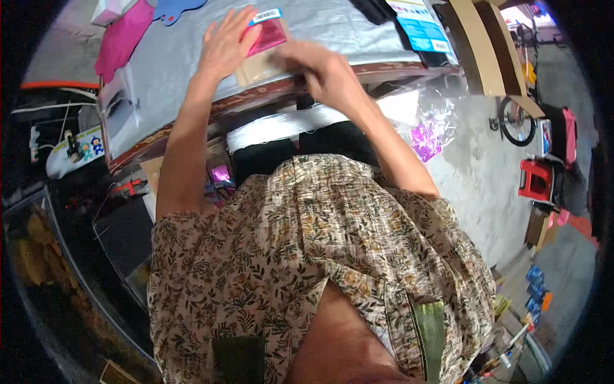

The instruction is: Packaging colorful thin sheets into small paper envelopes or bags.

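A flat packet (268, 38) with a pink front and a blue-and-white label lies near the front edge of the table. A tan, card-like part (253, 70) shows at its lower end. My left hand (224, 46) rests on the packet's left side, its fingers stretched out and spread. Over the packet's lower right side is my right hand (327, 72), bent at the wrist. Motion smears its fingers, so whether they hold anything cannot be made out.
The table (326, 32) has a grey cover. Pink sheet pieces (123, 41) and a blue shape (174, 9) lie at its left. At its right are a blue-and-white package (422, 29) and a cardboard box (480, 48). Clear plastic wrapping (441, 115) and a red stool (536, 180) are further right.
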A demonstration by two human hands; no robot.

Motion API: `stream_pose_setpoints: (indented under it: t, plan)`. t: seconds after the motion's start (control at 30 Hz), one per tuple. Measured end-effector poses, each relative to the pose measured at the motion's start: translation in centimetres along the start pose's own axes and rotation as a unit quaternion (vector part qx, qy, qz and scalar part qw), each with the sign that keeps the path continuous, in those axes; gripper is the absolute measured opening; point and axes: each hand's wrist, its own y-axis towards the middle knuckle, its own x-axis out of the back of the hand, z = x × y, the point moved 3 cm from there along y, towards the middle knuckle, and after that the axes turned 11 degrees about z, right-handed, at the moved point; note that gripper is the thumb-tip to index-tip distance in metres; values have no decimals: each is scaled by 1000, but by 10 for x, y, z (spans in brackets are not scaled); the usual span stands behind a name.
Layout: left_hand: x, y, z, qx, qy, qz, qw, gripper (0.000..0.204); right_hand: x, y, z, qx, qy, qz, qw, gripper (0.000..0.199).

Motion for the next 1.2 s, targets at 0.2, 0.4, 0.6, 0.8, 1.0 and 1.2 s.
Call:
stream_pose_setpoints:
  t: [0.2,0.4,0.6,0.8,1.0,1.2]
  plan:
    - [-3,1,6,-3,-12,-5,1000,55,-15,-177,-78,-171,219,-7,961,49]
    - [-7,5,11,-22,-26,-18,999,54,43,-239,-204,-289,-116,-8,950,43]
    - [3,4,5,-52,-56,-18,997,51,33,-273,-269,-310,-117,-35,943,39]
    - [7,-8,8,-33,-66,-16,997,50,80,-296,-273,-614,-137,25,777,42]
    - [7,-10,11,-23,-67,-23,997,50,30,-235,-280,-288,33,-299,909,86]
    - [5,6,-2,-22,-73,-23,997,50,-54,-446,-390,-479,-179,385,768,25]
